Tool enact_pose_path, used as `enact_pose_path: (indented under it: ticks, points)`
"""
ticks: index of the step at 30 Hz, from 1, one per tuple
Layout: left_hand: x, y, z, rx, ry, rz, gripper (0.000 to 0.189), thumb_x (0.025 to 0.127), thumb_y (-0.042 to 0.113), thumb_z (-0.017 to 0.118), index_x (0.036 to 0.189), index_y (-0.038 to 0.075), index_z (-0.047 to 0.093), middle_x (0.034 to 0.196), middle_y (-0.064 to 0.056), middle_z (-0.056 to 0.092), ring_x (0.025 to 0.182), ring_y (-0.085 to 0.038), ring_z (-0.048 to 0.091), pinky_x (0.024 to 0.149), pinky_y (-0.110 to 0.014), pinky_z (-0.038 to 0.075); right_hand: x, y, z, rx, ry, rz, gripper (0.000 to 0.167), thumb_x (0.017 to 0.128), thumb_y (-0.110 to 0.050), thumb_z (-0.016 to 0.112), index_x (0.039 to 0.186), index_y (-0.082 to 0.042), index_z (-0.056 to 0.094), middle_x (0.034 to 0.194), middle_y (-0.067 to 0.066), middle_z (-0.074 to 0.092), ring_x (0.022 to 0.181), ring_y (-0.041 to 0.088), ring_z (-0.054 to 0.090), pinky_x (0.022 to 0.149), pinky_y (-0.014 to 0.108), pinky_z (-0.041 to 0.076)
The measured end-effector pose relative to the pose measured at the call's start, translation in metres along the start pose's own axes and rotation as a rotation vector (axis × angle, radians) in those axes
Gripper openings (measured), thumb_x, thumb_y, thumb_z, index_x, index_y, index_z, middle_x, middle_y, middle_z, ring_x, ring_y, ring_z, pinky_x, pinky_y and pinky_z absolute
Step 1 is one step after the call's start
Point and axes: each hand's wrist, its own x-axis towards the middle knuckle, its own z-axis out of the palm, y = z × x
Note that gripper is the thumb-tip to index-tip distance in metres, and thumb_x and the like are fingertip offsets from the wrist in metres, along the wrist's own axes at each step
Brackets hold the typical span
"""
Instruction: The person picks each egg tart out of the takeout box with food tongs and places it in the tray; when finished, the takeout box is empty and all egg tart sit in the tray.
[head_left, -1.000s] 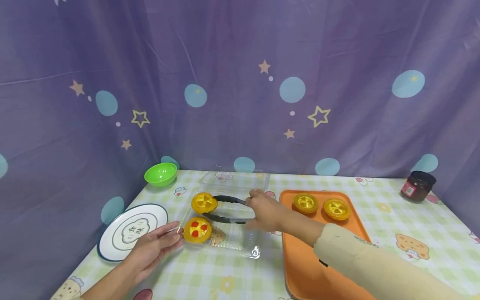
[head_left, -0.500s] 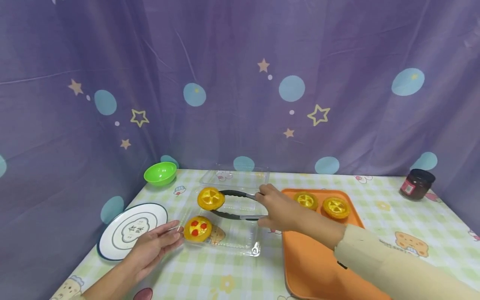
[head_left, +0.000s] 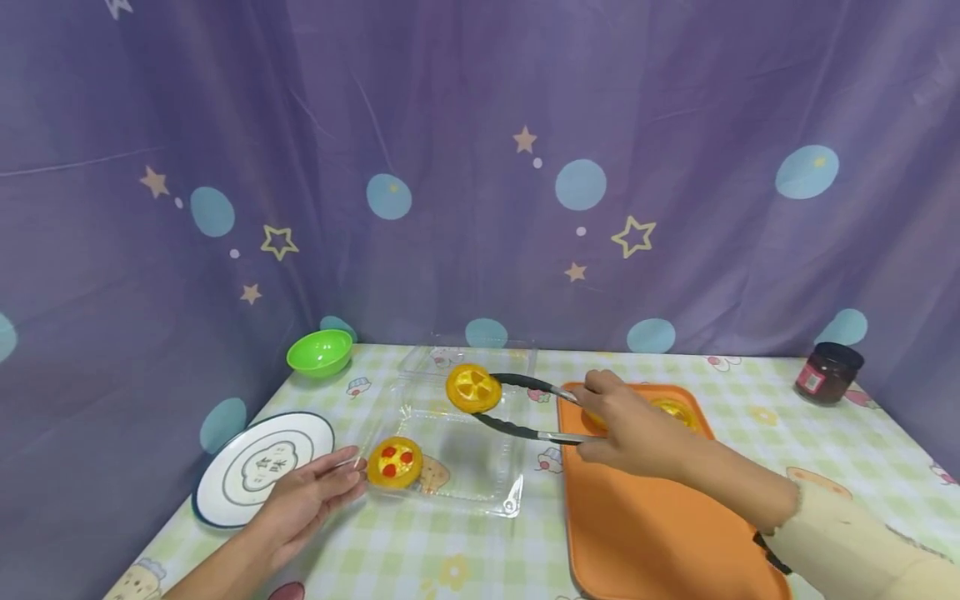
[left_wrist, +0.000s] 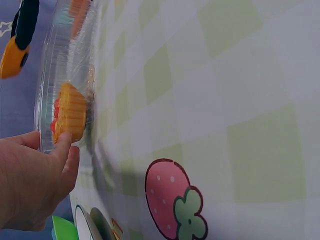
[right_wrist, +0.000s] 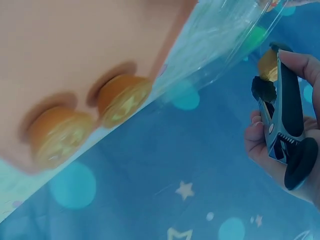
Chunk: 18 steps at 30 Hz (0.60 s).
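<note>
My right hand [head_left: 633,429] grips black-and-metal tongs [head_left: 517,430]. Between the tong tips is a yellow egg tart [head_left: 474,388] with a wedge pattern, raised above a clear plastic container [head_left: 480,500]. In the right wrist view, the thumb and fingers wrap the tong handles [right_wrist: 291,95]. My left hand [head_left: 311,496] pinches the container's left edge near its front corner. Right beside those fingertips, inside the container, sits a tart with red dots [head_left: 394,462]; the left wrist view shows its ridged side [left_wrist: 71,112]. The container's lid stands open at the back.
An orange tray [head_left: 637,525] lies at the right; two more yellow tarts [right_wrist: 122,100] rest on it, partly hidden by my right hand in the head view. At the left are a white plate [head_left: 225,487] and a green bowl [head_left: 320,353]. A dark jar [head_left: 828,372] stands far right.
The tongs have lifted the yellow tart from beside the red-dotted one and carried it right, towards the tray. My left hand has stayed at the container's edge.
</note>
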Motion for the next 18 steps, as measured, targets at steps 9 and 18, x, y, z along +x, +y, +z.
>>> enact_pose_path:
  ticks: [9, 18]
  points:
    - [0.001, -0.001, -0.001, -0.006, 0.001, -0.014, 0.062, 0.094, -0.001, 0.058, 0.145, -0.012, 0.025, 0.146, -0.032, 0.032, 0.108, -0.015, 0.060, 0.098, -0.033, 0.052, -0.033, 0.010, -0.019, -0.035, 0.051, 0.035, 0.034, 0.074, -0.016, 0.076, 0.105, -0.009, 0.064, 0.086, -0.005, 0.037, 0.071, 0.008, 0.035, 0.053, 0.016, 0.034]
    - [0.001, -0.001, -0.002, -0.005, -0.007, -0.009, 0.063, 0.094, -0.001, 0.058, 0.145, -0.012, 0.024, 0.137, -0.026, 0.045, 0.106, -0.015, 0.061, 0.098, -0.033, 0.052, -0.073, 0.023, -0.034, -0.091, 0.059, 0.036, 0.046, 0.073, -0.017, 0.080, 0.115, -0.005, 0.065, 0.092, -0.008, 0.040, 0.082, 0.007, 0.038, 0.060, 0.015, 0.036]
